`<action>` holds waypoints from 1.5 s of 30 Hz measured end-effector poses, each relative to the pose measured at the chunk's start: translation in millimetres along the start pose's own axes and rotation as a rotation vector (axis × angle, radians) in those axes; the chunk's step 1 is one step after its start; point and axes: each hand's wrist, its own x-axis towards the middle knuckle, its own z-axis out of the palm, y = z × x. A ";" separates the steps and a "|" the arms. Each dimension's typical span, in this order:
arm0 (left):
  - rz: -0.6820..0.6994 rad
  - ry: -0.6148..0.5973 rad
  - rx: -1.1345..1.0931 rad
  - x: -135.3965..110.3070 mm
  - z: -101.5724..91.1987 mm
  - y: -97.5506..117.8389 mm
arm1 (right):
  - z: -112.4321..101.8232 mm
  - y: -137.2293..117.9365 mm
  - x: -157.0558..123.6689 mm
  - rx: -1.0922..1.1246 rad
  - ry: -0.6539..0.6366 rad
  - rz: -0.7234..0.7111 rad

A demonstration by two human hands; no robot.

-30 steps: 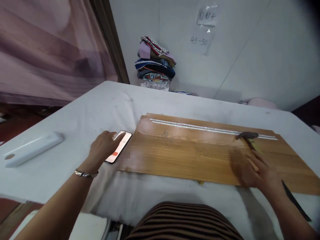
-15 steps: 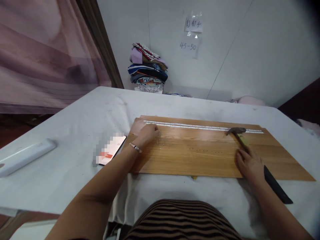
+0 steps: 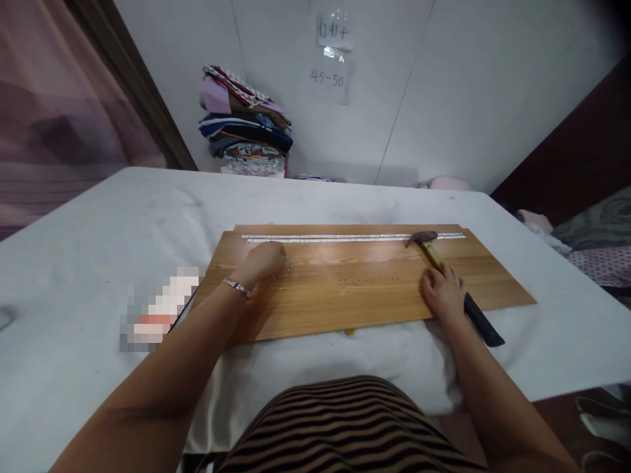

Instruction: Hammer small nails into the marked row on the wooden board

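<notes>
My left hand (image 3: 266, 259) is over the left part of a brown wooden board (image 3: 310, 305), fingers curled together and pointing down among thin loose nails (image 3: 288, 267). Whatever lies between its fingertips is hidden. On the right, my right hand (image 3: 446, 294) is wrapped round the handle of a claw hammer (image 3: 431, 253). The hammer lies slanted across the board, its rusty head near the back edge and its black grip end past the front edge. A row of small dark dots (image 3: 369, 280) runs along the board's middle.
Two white marked strips (image 3: 345, 238) lie along the board's back edge. A partly blurred phone (image 3: 165, 309) rests left of the board on the white-covered table (image 3: 162, 210). Folded clothes (image 3: 246, 125) are stacked behind the table, against the wall.
The camera view has swung to the right, so everything sits further left. My left hand stays bent over the loose nails, and my right hand keeps its hold on the hammer.
</notes>
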 end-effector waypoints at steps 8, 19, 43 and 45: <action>0.076 -0.016 -0.017 8.8 9.9 -10.5 | -3.6 -0.7 0.6 0.028 0.002 -0.008; 0.290 0.156 0.312 -11.5 20.7 3.1 | -4.8 -1.7 2.1 0.079 0.006 0.002; 0.065 0.180 -0.154 -2.4 18.7 -30.0 | 2.3 2.6 -0.1 0.095 0.052 -0.023; 0.072 0.157 -0.076 -5.1 17.9 -21.4 | 0.7 1.8 -0.9 0.083 0.060 -0.026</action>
